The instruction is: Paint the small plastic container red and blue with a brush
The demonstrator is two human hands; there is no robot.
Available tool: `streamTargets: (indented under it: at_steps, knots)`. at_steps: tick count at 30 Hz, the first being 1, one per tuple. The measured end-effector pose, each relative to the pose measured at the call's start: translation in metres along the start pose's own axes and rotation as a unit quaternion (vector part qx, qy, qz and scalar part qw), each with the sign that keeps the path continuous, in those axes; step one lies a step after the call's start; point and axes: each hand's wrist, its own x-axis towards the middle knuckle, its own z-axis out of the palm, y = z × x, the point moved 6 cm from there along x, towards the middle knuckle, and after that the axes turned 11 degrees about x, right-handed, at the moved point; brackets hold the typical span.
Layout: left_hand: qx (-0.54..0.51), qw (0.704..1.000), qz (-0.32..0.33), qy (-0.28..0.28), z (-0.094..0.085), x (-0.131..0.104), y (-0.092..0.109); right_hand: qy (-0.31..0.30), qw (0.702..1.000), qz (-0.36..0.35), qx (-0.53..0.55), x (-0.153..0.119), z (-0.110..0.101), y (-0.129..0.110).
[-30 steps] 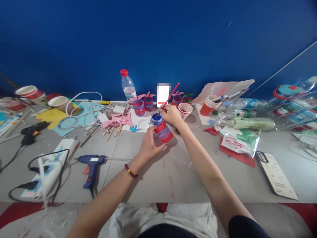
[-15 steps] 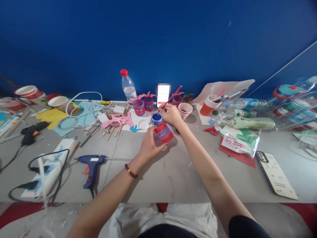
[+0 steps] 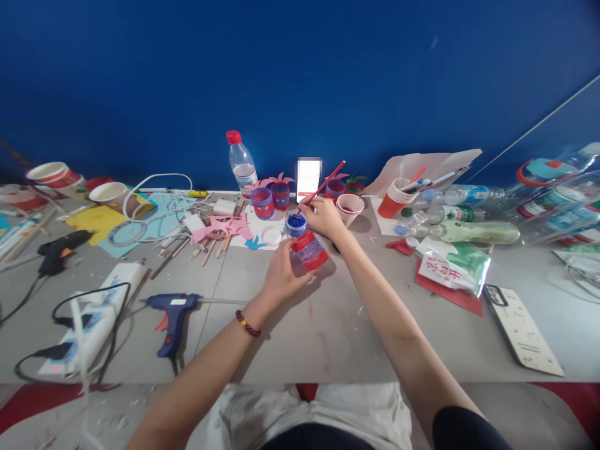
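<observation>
My left hand (image 3: 284,272) is wrapped round a small red and purple painted cup (image 3: 310,251), tilted above the table. Between the fingers of my right hand (image 3: 322,216) is a red paintbrush (image 3: 329,181), its tip down at the mouth of a jar of blue paint (image 3: 296,224). The jar stands just behind the painted cup. A white round lid (image 3: 271,235) lies left of the jar, and a paper cup (image 3: 350,208) stands right of my right hand. Similar painted cups with paper leaves, such as one with a face (image 3: 263,203), stand behind.
On the left are a blue glue gun (image 3: 174,312), a power strip (image 3: 96,319) with cables, sticks and pink paper cutouts (image 3: 225,226). A water bottle (image 3: 242,165) stands at the back. Stacked cups (image 3: 396,199), plastic bottles (image 3: 478,231) and a phone (image 3: 522,328) lie right.
Almost nothing differs. The paintbrush tip has shifted very slightly at the blue paint jar; my left hand keeps the painted cup in the same place.
</observation>
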Motion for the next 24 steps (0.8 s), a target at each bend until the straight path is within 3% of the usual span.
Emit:
streamTargets:
  at_steps: [8, 16, 24]
  knots:
    - [-0.003, 1.0, -0.004, -0.001, 0.0018, -0.0005, -0.0017, -0.03, 0.998, 0.013, -0.059, -0.0015, 0.0023, -0.0032]
    - [-0.013, 1.0, -0.004, -0.003, 0.0011, 0.0001, -0.0005, -0.002, 1.0, 0.017, 0.011, -0.0004, -0.0026, -0.0009]
    - [-0.004, 1.0, 0.003, -0.001, 0.0021, -0.0003, -0.0023, -0.032, 0.999, 0.027, -0.035, -0.0018, 0.0, -0.0035]
